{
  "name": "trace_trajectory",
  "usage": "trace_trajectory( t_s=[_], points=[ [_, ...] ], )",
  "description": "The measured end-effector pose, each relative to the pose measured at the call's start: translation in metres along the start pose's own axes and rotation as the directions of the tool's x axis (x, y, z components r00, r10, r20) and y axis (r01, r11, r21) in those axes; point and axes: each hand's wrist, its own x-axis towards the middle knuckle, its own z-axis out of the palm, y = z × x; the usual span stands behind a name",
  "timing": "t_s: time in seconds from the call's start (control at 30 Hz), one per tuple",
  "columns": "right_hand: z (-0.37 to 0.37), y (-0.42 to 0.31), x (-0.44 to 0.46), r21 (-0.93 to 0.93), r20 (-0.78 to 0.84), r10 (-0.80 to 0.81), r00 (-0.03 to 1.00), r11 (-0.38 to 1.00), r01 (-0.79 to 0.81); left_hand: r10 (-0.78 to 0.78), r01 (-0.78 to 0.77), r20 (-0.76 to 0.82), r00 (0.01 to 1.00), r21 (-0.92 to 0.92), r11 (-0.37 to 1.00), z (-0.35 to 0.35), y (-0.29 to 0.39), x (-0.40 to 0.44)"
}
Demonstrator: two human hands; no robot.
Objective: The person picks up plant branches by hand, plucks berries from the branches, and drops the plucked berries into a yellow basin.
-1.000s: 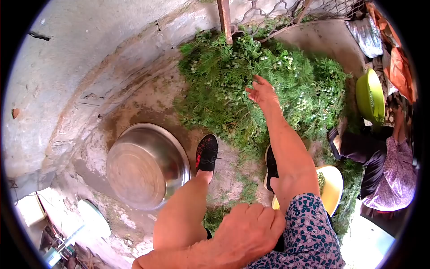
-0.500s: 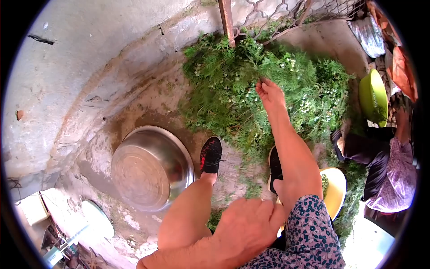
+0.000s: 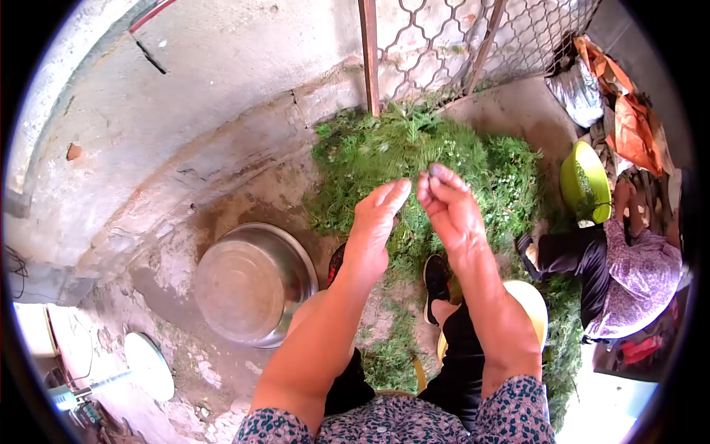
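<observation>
Green feathery branches with pale little berries lie in a heap [image 3: 503,166] on the ground in front of me. Above the heap, a blurred green sprig [image 3: 414,144] fans out just beyond my fingertips. My right hand [image 3: 451,203] is closed in a pinch, apparently at the sprig's near end; motion blurs the contact. Close beside it, my left hand [image 3: 379,214] points forward with thumb and fingers pressed together. What lies between its fingers is hidden. The two hands' fingertips are a small gap apart.
An upturned metal basin [image 3: 248,285] sits to my left. At the right, a person in a purple patterned top [image 3: 643,274] sits near a lime-green basin [image 3: 580,181]. A yellow basin [image 3: 529,303] is partly behind my right forearm. A metal lattice gate [image 3: 436,44] stands behind the heap.
My left hand has risen from near my lap to beside the right hand. The right hand has drawn back from the heap toward me. The view has tilted up.
</observation>
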Motion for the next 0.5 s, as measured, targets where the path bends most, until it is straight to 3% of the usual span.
trace_trajectory(
  t_s=[0.03, 0.1, 0.17, 0.23, 0.33, 0.4, 0.43, 0.5],
  points=[
    [0.004, 0.001, -0.017, 0.014, 0.042, 0.021, 0.999, 1.0, -0.021, 0.011, -0.011, 0.001, 1.0, -0.003, 1.0, -0.001, -0.001, 0.005],
    [0.006, 0.006, -0.045, -0.013, 0.036, 0.089, 0.995, 0.996, -0.088, 0.136, -0.029, 0.234, 0.963, -0.409, 0.912, -0.004, -0.005, 0.02],
    [-0.004, 0.017, -0.059, -0.007, 0.063, 0.122, 0.99, 0.993, -0.122, 0.148, -0.025, 0.18, 0.972, -0.552, 0.834, -0.001, 0.006, 0.014],
    [-0.009, 0.023, -0.069, -0.003, 0.09, 0.151, 0.984, 0.988, -0.151, 0.168, -0.058, 0.179, 0.969, -0.497, 0.866, -0.003, 0.008, 0.01],
    [-0.011, 0.021, -0.074, -0.139, 0.056, 0.221, 0.974, 0.968, -0.211, 0.192, -0.085, 0.195, 0.962, -0.454, 0.887, 0.001, 0.008, 0.006],
    [-0.01, 0.014, -0.075, -0.467, 0.006, 0.248, 0.969, 0.857, -0.216, 0.205, -0.127, 0.163, 0.965, -0.393, 0.911, 0.002, 0.005, 0.007],
    [-0.01, 0.008, -0.073, -0.459, 0.002, 0.245, 0.97, 0.862, -0.217, 0.227, -0.171, 0.132, 0.965, -0.34, 0.925, 0.004, 0.003, 0.008],
    [-0.014, -0.007, -0.067, -0.717, -0.158, 0.034, 0.987, 0.683, -0.138, 0.193, -0.139, 0.136, 0.972, -0.333, 0.933, 0.005, 0.003, 0.008]
  ],
)
